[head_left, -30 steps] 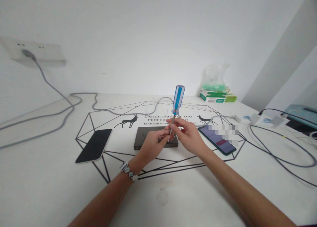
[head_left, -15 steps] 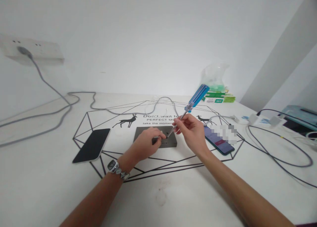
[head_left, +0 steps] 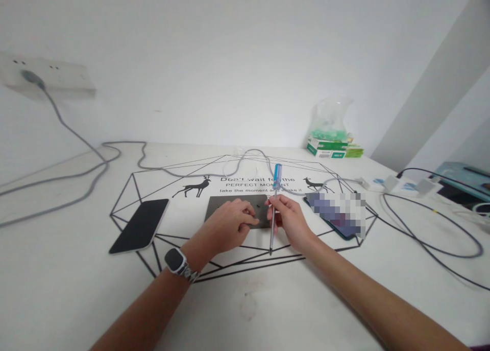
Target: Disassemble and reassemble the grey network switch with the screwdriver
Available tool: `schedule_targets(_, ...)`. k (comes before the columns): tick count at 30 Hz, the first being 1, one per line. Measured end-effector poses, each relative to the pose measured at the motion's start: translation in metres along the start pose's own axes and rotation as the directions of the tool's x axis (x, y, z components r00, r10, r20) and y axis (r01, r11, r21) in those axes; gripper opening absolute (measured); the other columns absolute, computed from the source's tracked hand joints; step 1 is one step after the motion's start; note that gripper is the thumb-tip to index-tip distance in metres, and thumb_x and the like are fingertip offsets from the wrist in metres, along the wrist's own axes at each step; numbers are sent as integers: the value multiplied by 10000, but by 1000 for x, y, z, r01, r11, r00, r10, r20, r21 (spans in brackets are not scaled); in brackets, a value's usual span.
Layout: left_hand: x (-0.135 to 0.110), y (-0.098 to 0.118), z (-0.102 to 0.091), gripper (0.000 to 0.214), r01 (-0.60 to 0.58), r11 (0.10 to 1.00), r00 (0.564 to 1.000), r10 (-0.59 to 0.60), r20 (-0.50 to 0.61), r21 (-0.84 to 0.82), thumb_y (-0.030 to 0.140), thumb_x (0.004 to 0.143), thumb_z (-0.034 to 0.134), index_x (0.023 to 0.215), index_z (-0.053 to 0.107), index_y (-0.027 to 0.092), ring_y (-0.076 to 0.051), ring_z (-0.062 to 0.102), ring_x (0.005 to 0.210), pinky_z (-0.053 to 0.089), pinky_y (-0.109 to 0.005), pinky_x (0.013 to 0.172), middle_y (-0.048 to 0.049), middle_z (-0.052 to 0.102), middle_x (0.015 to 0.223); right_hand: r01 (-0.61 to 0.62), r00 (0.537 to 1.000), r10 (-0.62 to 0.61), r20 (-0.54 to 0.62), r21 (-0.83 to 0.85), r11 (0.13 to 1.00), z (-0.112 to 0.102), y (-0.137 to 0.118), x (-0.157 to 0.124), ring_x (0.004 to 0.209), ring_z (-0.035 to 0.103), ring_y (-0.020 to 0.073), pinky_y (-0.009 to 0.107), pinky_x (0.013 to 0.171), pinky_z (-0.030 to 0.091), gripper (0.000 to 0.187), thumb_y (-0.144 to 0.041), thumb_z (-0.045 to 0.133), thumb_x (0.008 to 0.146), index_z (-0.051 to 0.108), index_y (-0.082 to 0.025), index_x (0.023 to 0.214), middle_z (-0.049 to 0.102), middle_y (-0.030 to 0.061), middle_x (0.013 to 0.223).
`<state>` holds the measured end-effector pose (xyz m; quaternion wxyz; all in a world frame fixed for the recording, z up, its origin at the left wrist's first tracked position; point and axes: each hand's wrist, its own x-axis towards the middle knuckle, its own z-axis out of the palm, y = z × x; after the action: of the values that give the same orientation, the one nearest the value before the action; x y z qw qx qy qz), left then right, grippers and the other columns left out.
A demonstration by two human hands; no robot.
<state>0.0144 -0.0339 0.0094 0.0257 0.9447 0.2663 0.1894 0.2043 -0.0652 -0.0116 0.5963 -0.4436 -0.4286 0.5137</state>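
On the white table lies a flat dark-grey box or plate, partly covered by my hands. Resting over its left and middle part is my left hand, its fingers curled together; what they pinch, if anything, is hidden. A tiny dark piece shows on the grey surface between the hands. My right hand, at the plate's right end, grips a screwdriver by its metal shaft. The blue translucent handle points up and away, and the tip hangs toward me past the plate's near edge.
A black-faced phone or tablet lies left. Right of my hand is another phone, partly pixelated. Further right are a white power strip and black cables. Small boxes and a plastic bag stand at the back; a grey cable crosses behind.
The screwdriver's tip has come off the plate and swung toward me; its handle has tipped left and lower. My right hand has lowered slightly. My left hand stays on the plate, fingers shifted a little.
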Motion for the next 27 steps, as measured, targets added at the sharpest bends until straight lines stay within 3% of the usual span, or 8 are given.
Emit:
schedule_targets(3,-1,-2,0,454,-5,1000,1000,6,15,-18,30,765,481,1052,757,250,-233,603,999,487,-385,892,-55,691,1091,-86,996,86,13,98,991,7,10,-1,310,449,89,205,306,306,354,-519,685,775,584,-181,791,589,-48,505)
schedule_targets(8,-4,-5,-1,512,58,997,998,-59,-27,-42,48,769,483,1212,674,219,-231,617,1006,504,-389,927,-67,703,1089,-83,997,83,2,165,983,10,14,-1,256,389,76,196,280,231,297,-457,659,770,567,-175,749,564,-47,452)
schedule_targets(14,-1,0,-4,460,7,1000,998,-6,56,-23,33,761,461,1033,754,259,-219,607,1031,509,-379,935,-48,686,1109,-116,992,120,-24,123,986,10,13,-1,267,387,79,190,272,236,279,-445,638,791,571,-176,754,545,-50,436)
schedule_targets(21,-3,1,-5,648,59,998,998,-59,16,-32,44,759,463,1360,577,259,-222,608,1013,518,-406,931,-60,684,1094,-105,994,107,-8,93,990,10,14,-1,265,381,78,196,270,243,301,-464,626,805,556,-180,731,549,-45,445)
schedule_targets(27,-2,2,-7,507,44,999,997,-44,69,-6,38,774,458,1133,721,281,-215,601,1032,511,-370,939,-48,670,1101,-114,992,119,-34,122,986,11,14,-2,257,380,78,186,261,226,278,-448,591,830,558,-180,764,538,-53,447)
